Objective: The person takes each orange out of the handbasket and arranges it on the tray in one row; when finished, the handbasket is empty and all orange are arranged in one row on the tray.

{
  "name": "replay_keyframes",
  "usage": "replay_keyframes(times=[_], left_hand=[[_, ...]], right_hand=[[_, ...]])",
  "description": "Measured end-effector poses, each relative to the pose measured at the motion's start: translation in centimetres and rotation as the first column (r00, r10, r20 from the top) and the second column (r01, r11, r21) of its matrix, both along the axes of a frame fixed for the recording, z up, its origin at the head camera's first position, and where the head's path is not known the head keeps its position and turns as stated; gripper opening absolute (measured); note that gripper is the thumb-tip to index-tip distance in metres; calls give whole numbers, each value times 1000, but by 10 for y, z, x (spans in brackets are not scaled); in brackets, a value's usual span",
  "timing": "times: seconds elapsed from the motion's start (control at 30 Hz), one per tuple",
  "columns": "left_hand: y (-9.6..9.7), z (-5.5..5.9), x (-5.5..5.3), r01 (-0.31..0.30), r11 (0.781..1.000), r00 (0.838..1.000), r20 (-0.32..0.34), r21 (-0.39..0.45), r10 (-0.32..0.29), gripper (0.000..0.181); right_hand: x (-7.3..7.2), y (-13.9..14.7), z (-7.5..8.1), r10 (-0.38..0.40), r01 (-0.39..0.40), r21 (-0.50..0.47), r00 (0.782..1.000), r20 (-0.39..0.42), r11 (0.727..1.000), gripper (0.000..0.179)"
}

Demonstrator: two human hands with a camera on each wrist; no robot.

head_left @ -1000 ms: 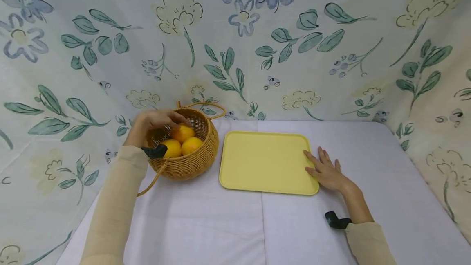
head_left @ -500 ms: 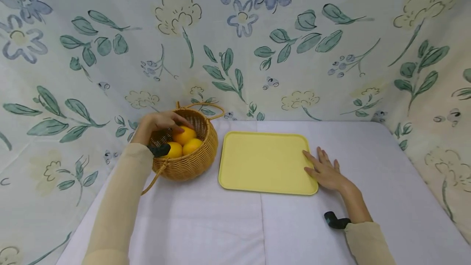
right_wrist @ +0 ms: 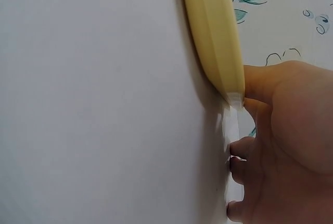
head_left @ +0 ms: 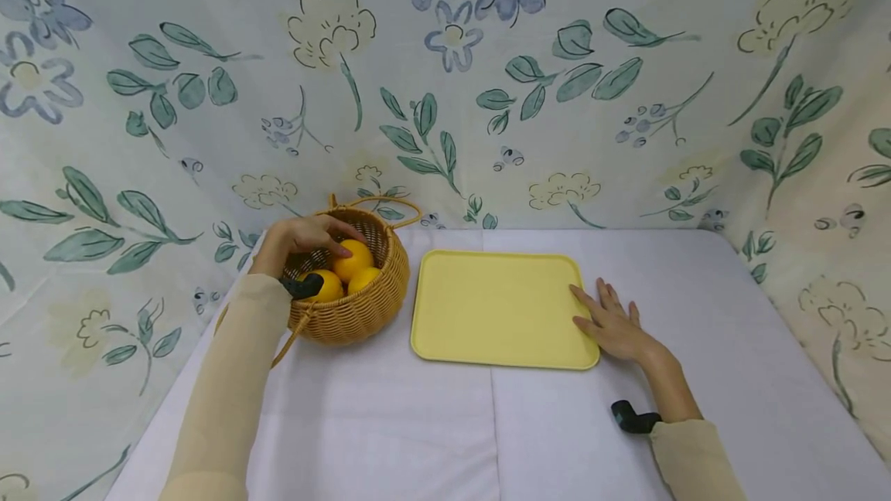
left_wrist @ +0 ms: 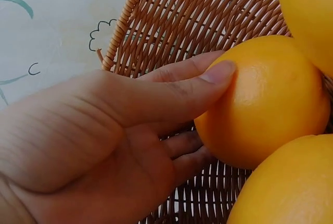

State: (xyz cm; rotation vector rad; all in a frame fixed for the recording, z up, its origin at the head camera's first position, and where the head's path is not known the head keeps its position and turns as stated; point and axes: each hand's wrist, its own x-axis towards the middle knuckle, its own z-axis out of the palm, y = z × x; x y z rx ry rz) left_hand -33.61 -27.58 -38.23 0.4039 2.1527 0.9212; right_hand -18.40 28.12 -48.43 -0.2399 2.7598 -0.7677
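Note:
Inside a round wicker basket [head_left: 379, 308] my left hand [head_left: 306, 236] holds an orange [head_left: 356, 260], the rearmost of three visible in the head view. The left wrist view shows the thumb pressed on the near side of that orange [left_wrist: 270, 101], with the other fingers reaching round behind and below it, partly hidden. Two more oranges sit in front, one left [head_left: 329, 286] and one right [head_left: 363, 280]. My right hand [head_left: 616, 328] lies with fingers spread at the right edge of a yellow rectangular tray [head_left: 497, 311]. Its thumb and index finger rest on the rim, the others on the cloth.
A white cloth [head_left: 390, 424] covers the table. Behind it hangs a floral curtain [head_left: 445, 138], close to the back of the basket. The basket's thin handles [head_left: 400, 199] stick out at its back and front left. The tray stands just right of the basket.
My left hand has shifted slightly right in the basket, and its thumb and fingers have come round the rear orange. The right hand stays at the tray's edge. The head view has drifted slightly.

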Motion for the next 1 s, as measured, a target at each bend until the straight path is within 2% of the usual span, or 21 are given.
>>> replay_keyframes(times=[0.33, 0.53, 0.73, 1.0], left_hand=[[0, -2, -1, -37, 999, 998, 52, 30, 36, 51], [-1, -5, 1, -2, 999, 1000, 6, 39, 2, 48], [-3, -6, 1, 59, 998, 997, -45, 32, -57, 46], [-4, -10, 0, 37, 999, 999, -35, 35, -35, 52]], right_hand=[[-1, 1, 1, 0, 0, 5, 1000, 1, 1000, 69], [-2, 0, 0, 6, -6, 7, 1000, 1, 1000, 69], [-2, 0, -2, 7, -7, 9, 1000, 3, 1000, 68], [-3, 3, -4, 14, -14, 7, 1000, -9, 1000, 69]])
